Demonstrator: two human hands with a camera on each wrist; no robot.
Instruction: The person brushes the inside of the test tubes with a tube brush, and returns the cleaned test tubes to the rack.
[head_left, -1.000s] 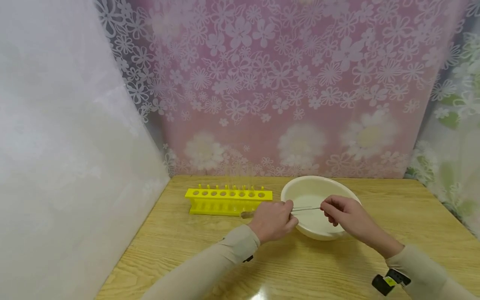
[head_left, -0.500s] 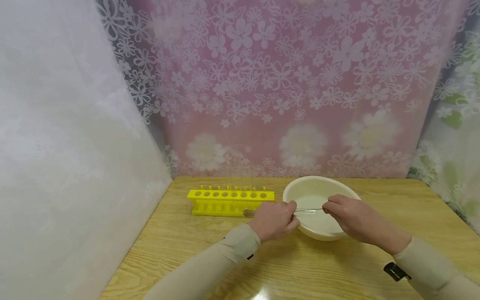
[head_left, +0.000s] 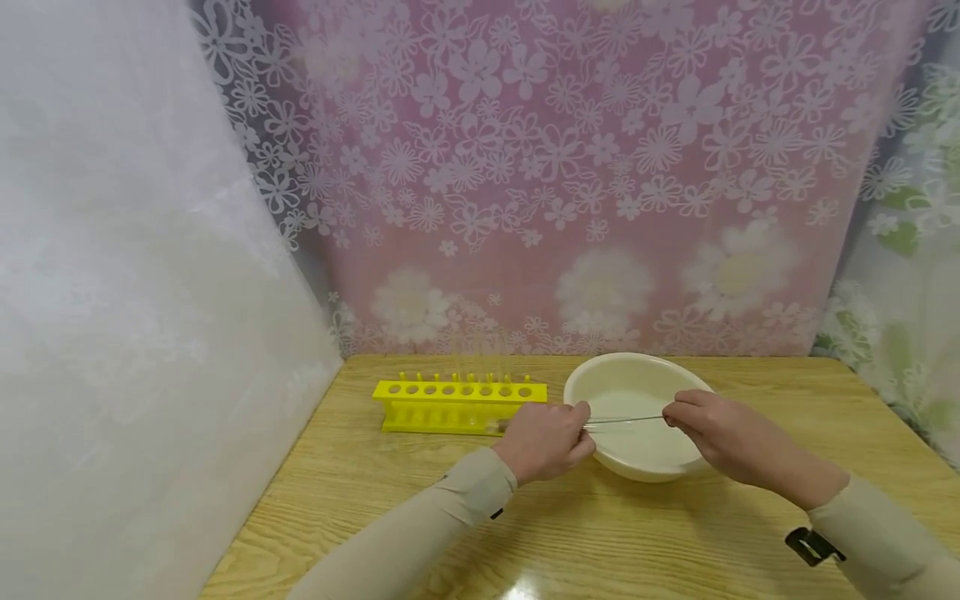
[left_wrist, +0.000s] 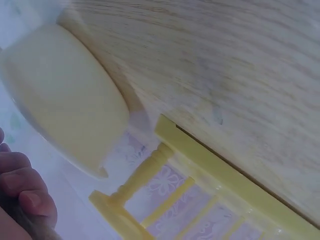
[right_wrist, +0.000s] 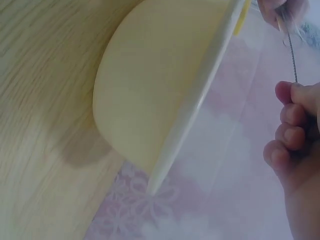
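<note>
My left hand [head_left: 543, 442] grips a clear glass test tube [head_left: 618, 430], held nearly level, its right end over the white basin. Inside the tube's left end shows the dark head of a test tube brush [head_left: 501, 426]; its thin twisted wire [right_wrist: 293, 59] runs out to the right. My right hand [head_left: 731, 435] pinches the end of that wire between thumb and forefinger, above the basin's right part. Curled fingers of the left hand [left_wrist: 27, 192] show in the left wrist view, around the dark brush part. The palm hides the tube's middle.
The white basin [head_left: 637, 471] stands on the wooden table [head_left: 600, 542] below both hands. Left of it is a yellow test tube rack [head_left: 457, 392] with holes and pegs; several clear tubes [head_left: 480, 354] stand at its back. Curtains hang behind and at the sides.
My right hand has moved right with the wire's end, so more wire shows outside the tube. The brush head has slid right, towards my left hand, which stays nearly in place.
</note>
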